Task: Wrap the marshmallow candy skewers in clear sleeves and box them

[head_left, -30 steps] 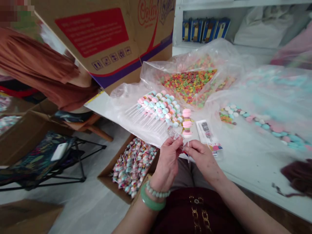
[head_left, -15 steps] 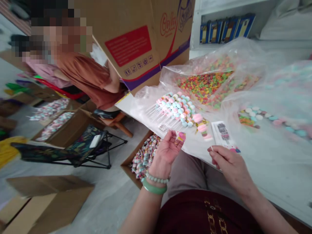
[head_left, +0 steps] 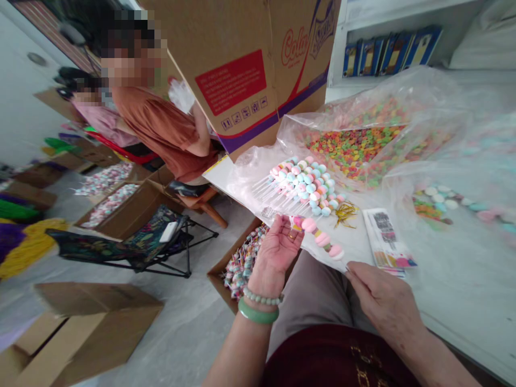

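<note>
Candy skewer [head_left: 320, 238] lies on a clear plastic sheet [head_left: 360, 250], its pink end just beside the curled fingers [head_left: 288, 228] of the upturned left hand [head_left: 276, 250]; whether they pinch it, I cannot tell. Its long axis slants from those fingertips rightward and toward the person, ending in a pink candy. Farther right, the right hand [head_left: 382, 301] rests its slightly spread fingers at the sheet's edge, pinching nothing. Beyond the left fingertips lie rows of candy sticks [head_left: 300, 185], with gold ties [head_left: 345, 214] beside them. Right of those sit printed packets [head_left: 387, 242] on the counter [head_left: 459, 301]. Below the left hand, a cardboard box [head_left: 217, 279] holds lollipops [head_left: 242, 269].
</note>
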A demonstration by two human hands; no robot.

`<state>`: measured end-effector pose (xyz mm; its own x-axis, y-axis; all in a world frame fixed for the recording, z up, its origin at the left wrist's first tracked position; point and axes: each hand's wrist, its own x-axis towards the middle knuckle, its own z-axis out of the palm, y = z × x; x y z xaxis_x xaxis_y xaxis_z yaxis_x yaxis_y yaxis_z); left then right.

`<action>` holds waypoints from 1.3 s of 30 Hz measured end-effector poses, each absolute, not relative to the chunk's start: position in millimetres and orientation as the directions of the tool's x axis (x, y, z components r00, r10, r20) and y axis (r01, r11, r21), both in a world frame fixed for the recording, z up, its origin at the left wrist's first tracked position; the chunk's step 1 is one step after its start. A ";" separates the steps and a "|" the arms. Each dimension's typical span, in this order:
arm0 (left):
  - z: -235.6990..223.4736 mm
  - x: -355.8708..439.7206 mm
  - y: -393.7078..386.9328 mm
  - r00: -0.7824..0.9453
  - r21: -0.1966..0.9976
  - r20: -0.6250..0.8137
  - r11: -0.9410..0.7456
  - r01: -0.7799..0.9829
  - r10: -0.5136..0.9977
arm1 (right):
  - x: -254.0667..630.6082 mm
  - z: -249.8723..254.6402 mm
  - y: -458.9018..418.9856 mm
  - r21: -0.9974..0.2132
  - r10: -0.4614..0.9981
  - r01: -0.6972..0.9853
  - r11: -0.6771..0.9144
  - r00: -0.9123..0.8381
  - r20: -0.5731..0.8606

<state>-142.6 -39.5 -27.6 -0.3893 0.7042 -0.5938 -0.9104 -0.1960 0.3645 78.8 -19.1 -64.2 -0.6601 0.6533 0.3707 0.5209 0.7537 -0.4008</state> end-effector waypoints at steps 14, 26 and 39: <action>-38.6 -136.4 -38.6 -0.595 0.701 -0.313 -0.242 -0.671 0.740 | 83.6 -63.1 -15.7 -0.449 0.688 0.534 0.717 -0.647 0.329; -42.3 -129.5 -44.7 -0.493 0.725 -0.384 -0.076 -0.684 0.781 | 78.4 -59.8 -9.7 -0.894 0.676 0.446 0.048 -0.673 -0.300; -64.0 -113.1 -40.4 -0.486 0.715 -0.387 -0.078 -0.694 0.784 | 77.9 -67.3 -14.9 -0.671 0.818 0.636 0.382 -0.570 -0.074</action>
